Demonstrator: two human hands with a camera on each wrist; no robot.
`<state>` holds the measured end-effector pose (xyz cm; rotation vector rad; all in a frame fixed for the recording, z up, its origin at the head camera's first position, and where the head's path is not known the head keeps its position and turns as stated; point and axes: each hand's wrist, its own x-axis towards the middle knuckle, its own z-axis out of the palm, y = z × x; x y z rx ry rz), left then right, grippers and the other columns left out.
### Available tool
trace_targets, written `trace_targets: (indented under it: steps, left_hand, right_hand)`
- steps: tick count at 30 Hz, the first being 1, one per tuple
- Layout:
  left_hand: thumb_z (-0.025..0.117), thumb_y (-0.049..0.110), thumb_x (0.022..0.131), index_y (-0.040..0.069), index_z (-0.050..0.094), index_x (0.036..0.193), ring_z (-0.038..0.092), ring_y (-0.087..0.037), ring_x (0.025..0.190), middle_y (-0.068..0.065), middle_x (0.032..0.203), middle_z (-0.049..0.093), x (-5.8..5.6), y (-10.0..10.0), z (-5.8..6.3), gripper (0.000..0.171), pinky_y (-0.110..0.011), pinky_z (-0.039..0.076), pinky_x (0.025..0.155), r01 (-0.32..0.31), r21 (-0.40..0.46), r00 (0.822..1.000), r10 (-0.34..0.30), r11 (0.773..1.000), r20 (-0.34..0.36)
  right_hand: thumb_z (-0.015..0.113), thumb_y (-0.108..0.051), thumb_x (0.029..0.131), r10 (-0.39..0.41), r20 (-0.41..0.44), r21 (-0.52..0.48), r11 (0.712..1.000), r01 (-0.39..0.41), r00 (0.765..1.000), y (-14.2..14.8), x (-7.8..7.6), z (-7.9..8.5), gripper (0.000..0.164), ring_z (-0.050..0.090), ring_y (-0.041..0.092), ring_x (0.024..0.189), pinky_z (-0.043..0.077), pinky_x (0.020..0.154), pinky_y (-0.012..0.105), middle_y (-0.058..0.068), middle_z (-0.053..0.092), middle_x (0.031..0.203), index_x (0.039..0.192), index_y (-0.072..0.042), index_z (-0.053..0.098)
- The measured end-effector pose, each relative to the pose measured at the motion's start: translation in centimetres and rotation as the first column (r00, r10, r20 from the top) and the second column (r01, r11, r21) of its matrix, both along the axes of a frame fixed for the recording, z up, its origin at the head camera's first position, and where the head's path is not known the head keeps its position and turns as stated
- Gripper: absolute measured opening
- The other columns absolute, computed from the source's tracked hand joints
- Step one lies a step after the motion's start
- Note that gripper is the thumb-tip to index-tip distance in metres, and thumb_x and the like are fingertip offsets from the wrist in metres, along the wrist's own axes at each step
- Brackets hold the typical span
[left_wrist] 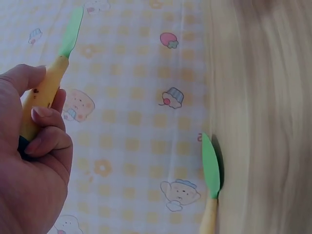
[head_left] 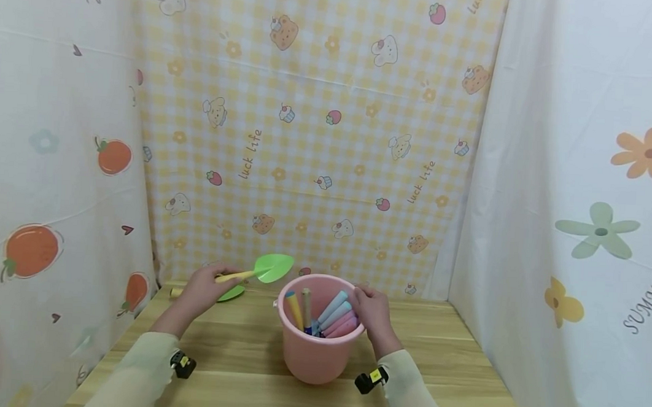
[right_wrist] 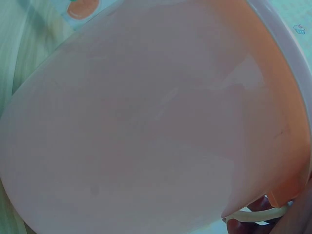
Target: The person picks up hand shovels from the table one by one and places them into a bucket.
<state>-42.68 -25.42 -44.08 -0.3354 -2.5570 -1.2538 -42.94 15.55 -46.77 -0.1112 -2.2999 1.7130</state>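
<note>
My left hand [head_left: 211, 283] grips the yellow handle of a small trowel [head_left: 273, 268] with a green blade, raised above the table left of the pink bucket [head_left: 315, 353]. In the left wrist view, curled fingers wrap round that trowel's handle [left_wrist: 48, 90]. A second green trowel [left_wrist: 211, 168] lies on the table below, close to the backdrop. With my right hand [head_left: 372, 313] I hold the bucket at its right rim; in the right wrist view the bucket wall [right_wrist: 146, 117] hides most of that hand, and fingers show beside the pale bucket handle [right_wrist: 258, 214].
Inside the bucket stand several slim handled items: a yellow one [head_left: 295, 309] with a blue end, a tan one [head_left: 306, 307], light blue ones [head_left: 334, 308] and pink ones [head_left: 343, 325]. A checked cloth [head_left: 307, 135] hangs behind the wooden table [head_left: 229, 370], white cloths at both sides.
</note>
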Motion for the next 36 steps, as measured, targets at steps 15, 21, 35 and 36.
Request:
trace_targets:
  steps: [15, 21, 35, 36]
  left_hand:
    - [0.074, 0.03, 0.108, 0.009, 0.08, 0.13, 0.07, -0.025, 0.099, -0.009, 0.122, 0.079, -0.6, 2.3, 1.2, 0.031, -0.038, 0.056, 0.079, 0.063, 0.019, 0.998, -0.063, 0.998, -0.005]
    - [0.075, 0.031, 0.108, 0.014, 0.082, 0.127, 0.067, -0.02, 0.097, -0.007, 0.125, 0.079, -0.7, 3.3, 1.9, 0.026, -0.039, 0.055, 0.084, 0.072, -0.02, 0.997, -0.072, 0.997, -0.04]
    - [0.081, 0.027, 0.103, 0.014, 0.081, 0.118, 0.048, -0.019, 0.064, -0.005, 0.104, 0.076, -0.8, 5.2, 2.7, 0.02, -0.032, 0.046, 0.056, 0.096, 0.025, 0.995, -0.095, 0.995, -0.008]
    - [0.082, 0.027, 0.103, 0.014, 0.081, 0.117, 0.048, -0.019, 0.065, -0.004, 0.101, 0.075, -0.8, 5.3, 2.7, 0.019, -0.032, 0.046, 0.056, 0.096, 0.029, 0.995, -0.096, 0.995, -0.005]
  right_hand:
    - [0.064, -0.023, 0.112, -0.001, 0.001, 0.003, 1.0, 0.001, 1.0, 0.0, -0.2, -0.2, 0.034, 0.069, 0.037, 0.128, 0.061, 0.105, 0.051, 0.02, 0.075, 0.135, 0.133, -0.002, 0.079]
    - [0.063, -0.023, 0.112, 0.003, 0.006, 0.0, 1.0, -0.003, 1.0, 0.0, -0.1, -0.1, 0.036, 0.066, 0.04, 0.134, 0.059, 0.108, 0.053, 0.022, 0.072, 0.141, 0.137, -0.001, 0.077]
    - [0.063, -0.024, 0.112, 0.0, 0.005, 0.0, 1.0, 0.0, 1.0, 0.0, 0.1, 0.1, 0.038, 0.065, 0.04, 0.136, 0.059, 0.109, 0.053, 0.023, 0.07, 0.144, 0.139, 0.0, 0.075]
    - [0.063, -0.024, 0.112, 0.001, 0.006, 0.0, 1.0, -0.001, 1.0, 0.0, 0.2, 0.1, 0.038, 0.065, 0.04, 0.136, 0.058, 0.109, 0.053, 0.023, 0.07, 0.144, 0.14, 0.0, 0.075]
